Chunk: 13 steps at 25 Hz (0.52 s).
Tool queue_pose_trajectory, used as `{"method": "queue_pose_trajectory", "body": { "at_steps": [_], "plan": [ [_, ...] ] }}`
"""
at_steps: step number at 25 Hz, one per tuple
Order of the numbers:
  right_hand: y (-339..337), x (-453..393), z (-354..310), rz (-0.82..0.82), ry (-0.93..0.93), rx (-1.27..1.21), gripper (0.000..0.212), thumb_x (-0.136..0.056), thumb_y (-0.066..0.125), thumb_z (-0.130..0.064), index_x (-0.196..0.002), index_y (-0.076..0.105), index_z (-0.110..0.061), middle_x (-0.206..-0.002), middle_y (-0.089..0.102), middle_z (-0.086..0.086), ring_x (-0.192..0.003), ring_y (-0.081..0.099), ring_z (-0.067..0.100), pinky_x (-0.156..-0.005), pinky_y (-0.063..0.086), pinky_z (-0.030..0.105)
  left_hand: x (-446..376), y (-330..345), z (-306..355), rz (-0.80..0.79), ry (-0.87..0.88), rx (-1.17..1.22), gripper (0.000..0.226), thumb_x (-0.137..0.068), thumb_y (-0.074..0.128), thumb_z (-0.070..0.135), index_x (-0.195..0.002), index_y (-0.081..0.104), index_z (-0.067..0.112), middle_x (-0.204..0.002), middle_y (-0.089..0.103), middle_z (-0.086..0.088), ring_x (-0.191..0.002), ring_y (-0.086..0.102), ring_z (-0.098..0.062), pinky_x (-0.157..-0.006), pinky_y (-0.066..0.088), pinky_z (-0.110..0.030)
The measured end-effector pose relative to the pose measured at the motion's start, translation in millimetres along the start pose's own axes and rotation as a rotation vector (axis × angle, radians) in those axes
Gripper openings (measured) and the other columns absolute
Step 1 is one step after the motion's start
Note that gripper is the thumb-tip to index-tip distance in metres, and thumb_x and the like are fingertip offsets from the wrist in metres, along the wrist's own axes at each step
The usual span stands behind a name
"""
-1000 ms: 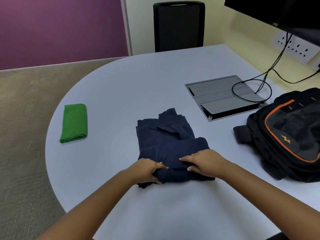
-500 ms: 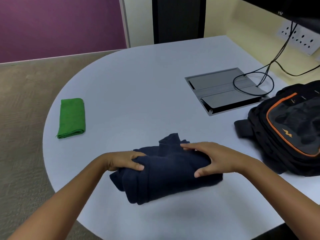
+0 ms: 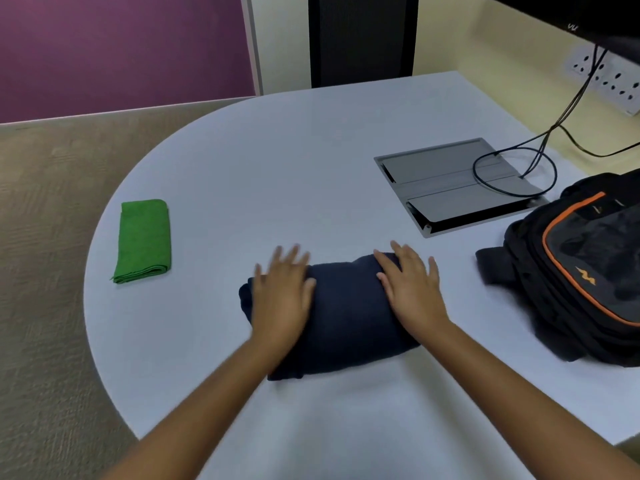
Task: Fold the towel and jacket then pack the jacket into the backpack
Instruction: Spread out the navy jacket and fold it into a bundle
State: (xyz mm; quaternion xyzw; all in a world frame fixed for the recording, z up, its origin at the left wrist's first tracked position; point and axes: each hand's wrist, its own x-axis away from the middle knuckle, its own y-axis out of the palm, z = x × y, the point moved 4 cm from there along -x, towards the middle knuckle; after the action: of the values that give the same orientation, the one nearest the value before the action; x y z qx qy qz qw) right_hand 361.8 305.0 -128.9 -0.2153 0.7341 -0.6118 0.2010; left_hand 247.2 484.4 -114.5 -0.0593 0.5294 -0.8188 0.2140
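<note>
The navy jacket (image 3: 346, 313) lies folded into a compact bundle near the middle front of the white table (image 3: 311, 161). My left hand (image 3: 282, 296) rests flat on its left end, fingers spread, slightly blurred. My right hand (image 3: 412, 285) lies flat on its right end, fingers spread as well. Neither hand grips the cloth. The green towel (image 3: 143, 239) lies folded at the table's left edge. The black backpack (image 3: 581, 271) with orange trim lies on its side at the right, its main opening not clearly visible.
A grey cable hatch (image 3: 446, 181) is set into the table behind the jacket, with black cables (image 3: 540, 147) looping onto it from a wall socket strip (image 3: 602, 77). A black chair (image 3: 360, 39) stands at the far side. The table edge curves on the left over carpet.
The jacket went from half-folded to a full bundle, folded over away from me. Both hands let go of their grip and now press flat on top of it.
</note>
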Motion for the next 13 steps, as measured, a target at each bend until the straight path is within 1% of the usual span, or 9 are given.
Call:
{"method": "queue_pose_trajectory", "body": {
  "at_steps": [1, 2, 3, 4, 5, 6, 8, 11, 13],
  "plan": [
    [5.2, -0.8, -11.6, 0.043, -0.043, 0.025, 0.055, -0.095, 0.019, -0.047, -0.136, 0.047, -0.025, -0.147, 0.04, 0.007, -0.136, 0.036, 0.028, -0.109, 0.022, 0.056, 9.9, 14.0, 20.5, -0.027, 0.11, -0.055, 0.044, -0.095, 0.038, 0.03, -0.138, 0.042, 0.02, -0.149, 0.037, 0.003, -0.141, 0.026, -0.022, -0.112, 0.022, -0.05],
    [10.1, -1.7, -20.0, 0.054, -0.087, 0.033, 0.059, -0.096, 0.014, -0.051, -0.136, 0.047, -0.024, -0.148, 0.039, 0.007, -0.138, 0.033, 0.027, -0.109, 0.021, 0.058, 18.6, 30.3, 33.3, -0.076, 0.192, -0.115, 0.048, -0.093, 0.035, 0.035, -0.139, 0.041, 0.019, -0.147, 0.04, 0.003, -0.14, 0.031, -0.022, -0.109, 0.029, -0.053],
    [13.4, -3.3, -24.2, 0.012, -0.106, 0.02, 0.067, -0.094, 0.006, -0.059, -0.138, 0.044, -0.025, -0.15, 0.035, 0.005, -0.141, 0.027, 0.025, -0.111, 0.017, 0.056, 23.5, 45.9, 35.3, -0.139, 0.213, -0.15, 0.052, -0.093, 0.031, 0.041, -0.139, 0.039, 0.019, -0.146, 0.042, 0.002, -0.137, 0.035, -0.022, -0.105, 0.035, -0.057],
    [16.6, -6.2, -23.6, -0.027, -0.109, -0.008, 0.077, -0.088, -0.002, -0.066, -0.142, 0.038, -0.027, -0.154, 0.029, 0.003, -0.144, 0.019, 0.023, -0.113, 0.012, 0.055, 25.6, 58.1, 29.2, -0.206, 0.171, -0.166, 0.055, -0.093, 0.026, 0.047, -0.141, 0.036, 0.021, -0.147, 0.041, 0.002, -0.136, 0.036, -0.023, -0.102, 0.037, -0.059],
    [20.8, -9.1, -19.6, -0.069, -0.095, -0.035, 0.083, -0.083, -0.008, -0.07, -0.144, 0.033, -0.029, -0.156, 0.023, 0.001, -0.145, 0.013, 0.02, -0.114, 0.008, 0.053, 26.4, 68.5, 18.9, -0.252, 0.113, -0.176, 0.057, -0.095, 0.019, 0.052, -0.143, 0.033, 0.023, -0.148, 0.039, 0.001, -0.136, 0.036, -0.025, -0.103, 0.035, -0.059],
    [23.5, -12.0, -15.7, -0.078, -0.084, -0.047, 0.086, -0.08, -0.01, -0.071, -0.145, 0.03, -0.031, -0.157, 0.019, -0.001, -0.146, 0.008, 0.019, -0.114, 0.006, 0.052, 26.2, 74.2, 8.0, -0.285, 0.044, -0.168, 0.061, -0.095, 0.01, 0.056, -0.144, 0.029, 0.026, -0.15, 0.036, 0.0, -0.137, 0.034, -0.028, -0.105, 0.031, -0.058],
    [28.3, -16.2, -12.1, -0.087, -0.08, -0.061, 0.082, -0.08, -0.006, -0.071, -0.144, 0.029, -0.033, -0.157, 0.018, -0.004, -0.146, 0.005, 0.017, -0.115, 0.007, 0.052, 26.9, 79.0, -8.7, -0.269, -0.051, -0.15, 0.072, -0.089, -0.004, 0.064, -0.147, 0.021, 0.029, -0.154, 0.026, -0.002, -0.141, 0.024, -0.031, -0.111, 0.02, -0.054],
    [37.2, -18.8, -6.2, -0.092, -0.068, -0.167, 0.073, -0.085, 0.006, -0.07, -0.143, 0.033, -0.034, -0.155, 0.022, -0.006, -0.145, 0.006, 0.018, -0.115, 0.017, 0.05, 28.3, 79.6, -25.5, -0.206, -0.15, -0.131, 0.087, -0.078, -0.018, 0.071, -0.149, 0.012, 0.03, -0.158, 0.013, -0.004, -0.146, 0.01, -0.025, -0.115, 0.004, -0.053],
    [42.6, -20.8, -0.2, -0.109, -0.049, -0.241, 0.068, -0.087, 0.014, -0.068, -0.142, 0.034, -0.035, -0.155, 0.023, -0.008, -0.145, 0.006, 0.018, -0.113, 0.025, 0.047, 27.7, 79.2, -30.5, -0.211, -0.189, -0.114, 0.091, -0.074, -0.021, 0.073, -0.149, 0.009, 0.031, -0.159, 0.008, -0.003, -0.146, 0.005, -0.02, -0.114, 0.0, -0.053]
  ]
}}
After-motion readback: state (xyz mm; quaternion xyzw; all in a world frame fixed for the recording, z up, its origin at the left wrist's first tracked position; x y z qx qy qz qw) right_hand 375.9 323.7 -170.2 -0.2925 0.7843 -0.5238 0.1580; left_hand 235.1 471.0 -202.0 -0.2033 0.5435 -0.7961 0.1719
